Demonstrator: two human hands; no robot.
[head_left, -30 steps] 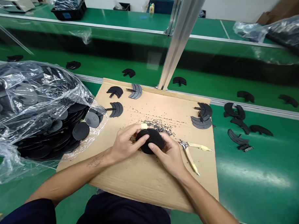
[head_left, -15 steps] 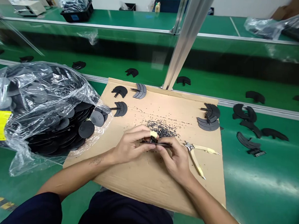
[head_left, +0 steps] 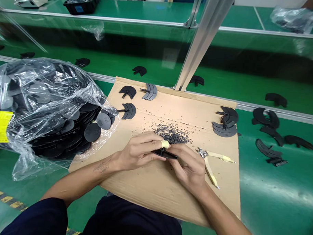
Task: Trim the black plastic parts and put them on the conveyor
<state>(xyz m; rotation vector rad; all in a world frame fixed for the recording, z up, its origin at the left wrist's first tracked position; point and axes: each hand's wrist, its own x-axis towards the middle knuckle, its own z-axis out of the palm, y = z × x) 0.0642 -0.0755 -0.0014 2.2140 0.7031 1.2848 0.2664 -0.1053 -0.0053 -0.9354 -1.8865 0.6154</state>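
Note:
Between my two hands is a thin black plastic part point(head_left: 165, 154), held above the cardboard sheet point(head_left: 143, 192). My left hand point(head_left: 140, 149) is closed on its left side, with yellow tape around one fingertip. My right hand point(head_left: 189, 163) pinches the right side; its fingers partly hide the part. Just beyond the hands lies a pile of tiny black bits point(head_left: 172, 133). To the right of my right hand, cutting pliers point(head_left: 208, 162) with pale yellow handles lie spread on the cardboard.
A clear plastic bag point(head_left: 52, 93) full of black discs point(head_left: 92, 132) lies at left. Curved black parts point(head_left: 129, 111) rest on the cardboard's far left, others point(head_left: 224, 128) on its far right. More curved parts point(head_left: 268, 149) lie on the green table. A metal post point(head_left: 200, 47) rises behind the cardboard.
The held black part has tilted, showing more of its flat face, and my fingers have shifted around it. The whole view has moved slightly; the surrounding things lie as before.

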